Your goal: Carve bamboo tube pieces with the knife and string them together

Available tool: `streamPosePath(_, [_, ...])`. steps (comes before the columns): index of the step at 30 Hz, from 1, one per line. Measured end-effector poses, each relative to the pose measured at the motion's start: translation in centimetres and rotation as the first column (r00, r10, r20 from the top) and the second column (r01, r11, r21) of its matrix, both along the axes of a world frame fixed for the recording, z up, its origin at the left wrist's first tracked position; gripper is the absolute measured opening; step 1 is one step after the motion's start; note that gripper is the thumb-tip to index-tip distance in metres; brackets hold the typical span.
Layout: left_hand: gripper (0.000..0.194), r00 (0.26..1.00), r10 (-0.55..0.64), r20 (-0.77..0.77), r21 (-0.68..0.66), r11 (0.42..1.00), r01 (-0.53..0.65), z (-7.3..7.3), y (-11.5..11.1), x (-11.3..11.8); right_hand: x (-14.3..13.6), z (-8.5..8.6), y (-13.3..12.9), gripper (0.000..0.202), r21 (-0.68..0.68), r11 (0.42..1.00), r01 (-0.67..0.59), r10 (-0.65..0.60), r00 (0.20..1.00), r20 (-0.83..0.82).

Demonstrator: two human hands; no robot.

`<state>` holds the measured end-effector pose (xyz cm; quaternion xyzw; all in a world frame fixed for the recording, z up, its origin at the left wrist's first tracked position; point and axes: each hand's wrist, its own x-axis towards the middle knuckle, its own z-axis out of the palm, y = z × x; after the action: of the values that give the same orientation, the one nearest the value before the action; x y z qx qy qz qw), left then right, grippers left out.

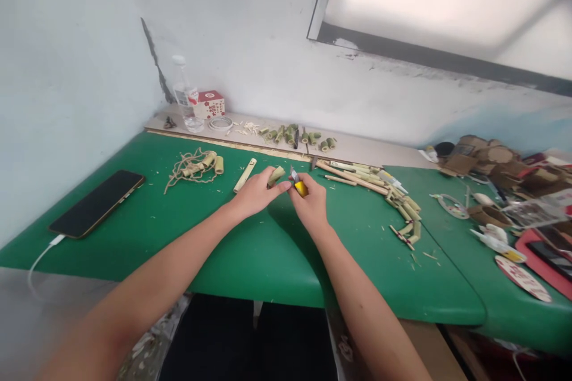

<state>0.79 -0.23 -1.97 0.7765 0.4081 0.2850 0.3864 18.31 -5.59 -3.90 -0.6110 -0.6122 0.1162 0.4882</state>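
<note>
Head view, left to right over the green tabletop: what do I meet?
Phone → tangled twine → bamboo strip → bamboo piece in left hand → yellow-handled knife in right hand → linked bamboo pieces → oval plaque.

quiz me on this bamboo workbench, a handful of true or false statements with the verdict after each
1. The left hand holds a bamboo piece. True.
2. The right hand holds a utility knife with yellow on it. True.
3. A white cable is plugged into the smartphone. True.
4. The smartphone lies to the right of both hands. False: it lies to their left.
5. A bottle lies on its side. False: the clear plastic bottle stands upright.
</note>
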Motion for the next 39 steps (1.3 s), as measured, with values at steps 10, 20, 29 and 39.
streamPosePath(10, [0.034, 0.993, -0.046, -0.108, 0.008, 0.999, 0.047, 0.89, -0.57, -0.08, -0.13, 0.45, -0.10, 0.023, 0.007, 1.000, -0.028, 0.029, 1.000, -0.013])
streamPosePath(20, [0.036, 0.990, -0.052, -0.128, 0.019, 0.998, 0.055, 0.80, -0.62, -0.05, -0.19, 0.58, -0.17, 0.022, 0.002, 0.999, -0.033, 0.033, 0.999, 0.007])
streamPosePath(29, [0.031, 0.993, -0.072, -0.098, 0.038, 0.996, 0.076, 0.49, -0.62, -0.03, -0.23, 0.67, -0.25, 0.023, 0.007, 0.999, -0.049, 0.049, 0.999, 0.010])
streamPosePath(39, [0.030, 0.984, -0.070, -0.163, 0.068, 0.994, 0.082, 0.36, -0.52, 0.19, -0.20, 0.74, -0.24, 0.020, 0.002, 0.999, -0.040, 0.040, 0.998, 0.042])
